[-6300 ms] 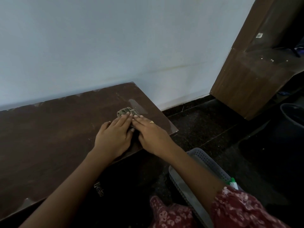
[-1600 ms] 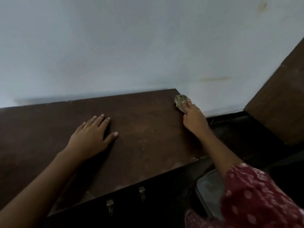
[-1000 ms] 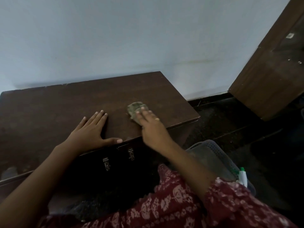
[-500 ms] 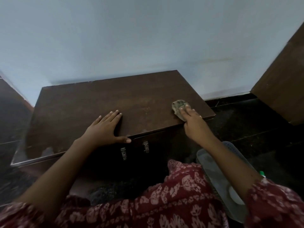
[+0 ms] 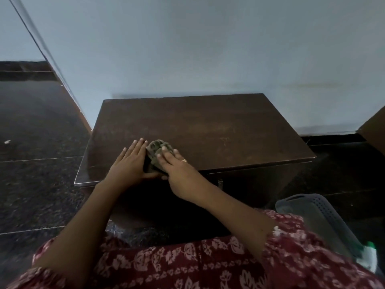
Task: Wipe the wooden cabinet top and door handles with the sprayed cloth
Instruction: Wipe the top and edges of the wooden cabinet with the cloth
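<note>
The cloth (image 5: pixel 156 151) lay on the cabinet (image 5: pixel 218 130) near its front edge, under the right hand's (image 5: pixel 179 172) flat fingers (image 5: pixel 166 156) (ring visible); the left hand (image 5: pixel 128 163) lay flat beside it, touching.

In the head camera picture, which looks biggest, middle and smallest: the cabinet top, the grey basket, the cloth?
1. Cabinet top, biggest by far.
2. Grey basket, though it is cut off and nearer the camera.
3. Cloth, smallest, partly under the right hand.

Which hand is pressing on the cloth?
The right hand, ring on one finger, fingers on the cloth; the left hand lies flat beside it.
</note>
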Available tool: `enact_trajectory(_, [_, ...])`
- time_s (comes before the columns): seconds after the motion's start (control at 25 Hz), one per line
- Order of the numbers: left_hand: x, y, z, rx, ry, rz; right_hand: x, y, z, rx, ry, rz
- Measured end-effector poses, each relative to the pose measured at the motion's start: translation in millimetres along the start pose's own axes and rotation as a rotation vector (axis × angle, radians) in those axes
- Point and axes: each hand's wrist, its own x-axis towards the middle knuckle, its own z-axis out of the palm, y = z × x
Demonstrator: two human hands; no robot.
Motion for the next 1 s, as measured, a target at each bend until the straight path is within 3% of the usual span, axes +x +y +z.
enact_trajectory(0.12, [-0.6, -1.9, -0.9, -0.028, -0.013, 0.025, -10.9, 36.0, -11.0, -0.036, -0.011, 0.054])
enact_trajectory(0.32, [5.3, -3.8, -4.6, 0.006, -0.042, 0.066, -7.3, 83.1, -30.0, -0.077, 0.108, 0.378])
enact_trajectory(0.52, [12.3, -7.5, -6.1, 0.012, -0.069, 0.114, 42.6, 69.7, -19.3, -0.111, 0.178, 0.249])
enact_trajectory(0.68, [18.1, -16.7, -9.7, -0.013, -0.099, 0.130, 100.4, 89.0, -40.0, -0.292, 0.240, 0.236])
enact_trajectory(1.0, [33.2, -31.4, -10.4, 0.016, -0.111, 0.086, 229.2, 75.2, -37.1, -0.107, 0.206, 0.218])
